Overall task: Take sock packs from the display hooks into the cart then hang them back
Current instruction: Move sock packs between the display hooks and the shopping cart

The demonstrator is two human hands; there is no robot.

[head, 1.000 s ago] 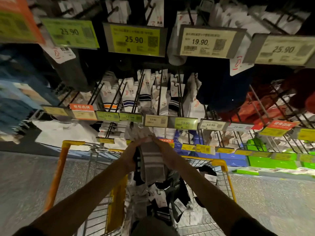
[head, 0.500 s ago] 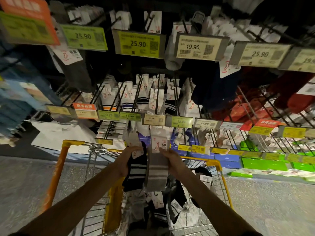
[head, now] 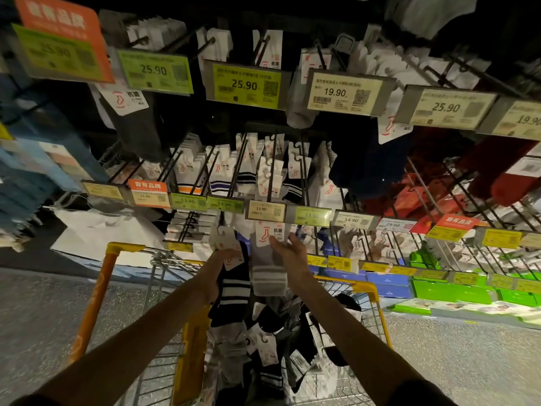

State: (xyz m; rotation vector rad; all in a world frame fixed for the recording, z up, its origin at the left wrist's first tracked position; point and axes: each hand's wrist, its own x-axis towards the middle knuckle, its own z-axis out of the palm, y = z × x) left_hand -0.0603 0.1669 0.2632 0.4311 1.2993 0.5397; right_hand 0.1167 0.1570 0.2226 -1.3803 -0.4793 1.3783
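Sock display rack (head: 303, 168) fills 12 o'clock, hooks pointing at you; speckled floor (head: 44, 312) at 8 and 4. Yellow-framed cart (head: 96, 294) at 6, loose sock packs (head: 272, 341) piled inside. Your left hand (head: 225, 265) grips a black striped sock pack (head: 234, 291), fingers curled round its top. Your right hand (head: 288, 253) pinches the grey sock pack (head: 268, 276) by its card edge, fingers barely bent, just under the 13.90 price tag (head: 265, 210). Packs likely light, floppy; take the stiff header card (head: 270, 234), guide its hanger slot onto a hook.
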